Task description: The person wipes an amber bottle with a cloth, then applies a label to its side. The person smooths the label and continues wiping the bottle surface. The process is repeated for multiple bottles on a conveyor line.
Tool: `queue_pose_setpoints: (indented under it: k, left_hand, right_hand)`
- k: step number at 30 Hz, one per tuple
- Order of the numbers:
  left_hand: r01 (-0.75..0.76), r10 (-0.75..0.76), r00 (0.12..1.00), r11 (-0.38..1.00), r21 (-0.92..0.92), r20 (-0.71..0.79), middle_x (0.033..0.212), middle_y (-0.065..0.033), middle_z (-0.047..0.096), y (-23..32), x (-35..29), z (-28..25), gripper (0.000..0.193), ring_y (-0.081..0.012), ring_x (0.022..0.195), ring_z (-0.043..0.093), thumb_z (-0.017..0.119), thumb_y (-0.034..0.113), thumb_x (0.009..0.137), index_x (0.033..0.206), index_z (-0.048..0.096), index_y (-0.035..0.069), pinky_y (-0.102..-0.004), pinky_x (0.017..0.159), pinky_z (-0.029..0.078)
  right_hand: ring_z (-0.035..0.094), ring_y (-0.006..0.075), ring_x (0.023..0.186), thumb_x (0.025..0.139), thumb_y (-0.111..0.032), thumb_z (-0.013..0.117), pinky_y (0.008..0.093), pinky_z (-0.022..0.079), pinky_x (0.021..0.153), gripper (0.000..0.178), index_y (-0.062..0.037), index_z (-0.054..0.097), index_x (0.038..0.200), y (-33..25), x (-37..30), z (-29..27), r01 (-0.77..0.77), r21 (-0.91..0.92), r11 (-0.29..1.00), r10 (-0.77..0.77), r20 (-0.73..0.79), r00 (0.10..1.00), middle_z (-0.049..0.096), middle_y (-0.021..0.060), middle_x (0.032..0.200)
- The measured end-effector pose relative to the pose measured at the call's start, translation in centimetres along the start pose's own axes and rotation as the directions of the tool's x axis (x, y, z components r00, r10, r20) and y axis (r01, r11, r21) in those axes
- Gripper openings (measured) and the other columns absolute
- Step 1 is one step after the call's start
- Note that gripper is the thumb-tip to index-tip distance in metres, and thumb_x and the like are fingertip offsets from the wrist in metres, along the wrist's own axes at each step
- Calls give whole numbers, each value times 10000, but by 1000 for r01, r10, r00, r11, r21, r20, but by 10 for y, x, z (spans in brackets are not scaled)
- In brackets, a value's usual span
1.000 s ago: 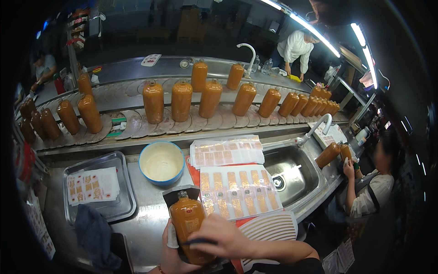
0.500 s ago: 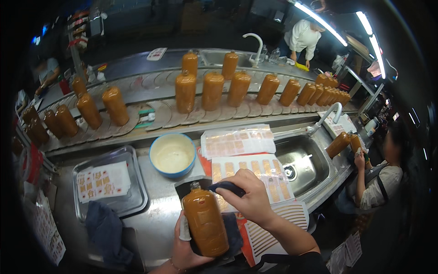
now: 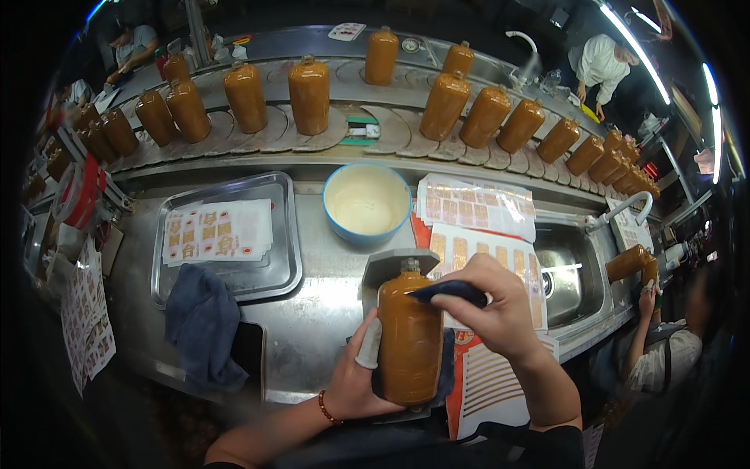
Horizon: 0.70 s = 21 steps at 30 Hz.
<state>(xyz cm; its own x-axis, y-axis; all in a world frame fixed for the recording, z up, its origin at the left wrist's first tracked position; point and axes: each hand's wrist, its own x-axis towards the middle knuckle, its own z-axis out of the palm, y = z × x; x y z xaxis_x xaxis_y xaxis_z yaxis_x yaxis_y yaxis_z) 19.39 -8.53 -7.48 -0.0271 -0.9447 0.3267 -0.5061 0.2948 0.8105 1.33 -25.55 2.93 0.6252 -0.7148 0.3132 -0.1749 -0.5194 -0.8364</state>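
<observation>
- A glossy amber-brown bottle with rounded shoulders and a short clear neck (image 3: 410, 344) lies at the lower centre of the frame, neck toward the top.
- The left hand (image 3: 355, 387) is at the bottle's lower left, curled around that side and its base, holding it; a white sleeve (image 3: 369, 344) on one finger lies against the bottle.
- The right hand (image 3: 500, 305), at the bottle's upper right, pinches a flat dark blue tool (image 3: 461, 293) between thumb and fingers; the tip is at the bottle's shoulder, though I cannot tell whether it presses.
- Behind the neck, at centre, stands a grey angular holder (image 3: 391, 266).
- Just above is a cream round bowl with a blue outside (image 3: 367, 232).
- White sheets of gold rectangular labels (image 3: 476, 207) lie right of centre, beside a steel sink (image 3: 578, 320).
- Left of centre, a rectangular metal tray (image 3: 294, 258) sits on the steel counter (image 3: 316, 305), a crumpled blue-grey cloth (image 3: 201, 328) overlapping its lower edge.
- Similar brown bottles (image 3: 308, 94) line a curved slatted conveyor (image 3: 406, 144) across the upper frame.
</observation>
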Motion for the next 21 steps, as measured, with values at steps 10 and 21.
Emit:
queue_pose_setpoints:
  k: [10, 21]
  left_hand:
    - [-5, 5, 1000, 1000, -12, -14, 1601, -273, 223, -7, 2, 4, 1367, -419, 1483, 308, 990, 390, 593, 1593, 153, -17, -460, 1200, 325]
    - [-14, 13, 998, 1000, 19, 60, 1611, -281, 207, -9, 5, -6, 1396, -431, 1496, 286, 989, 360, 582, 1604, 115, -18, -462, 1209, 316]
  right_hand:
    - [590, 115, 750, 846, -77, 806, 254, 455, 662, 191, -14, 759, 1020, 7, -35, 0, -147, 75, 986, 151, -53, 987, 650, 40, 839]
    - [632, 58, 793, 895, -31, 762, 197, 513, 691, 167, 28, 674, 1025, 50, -96, 25, -462, 552, 694, 622, -138, 770, 674, 25, 912]
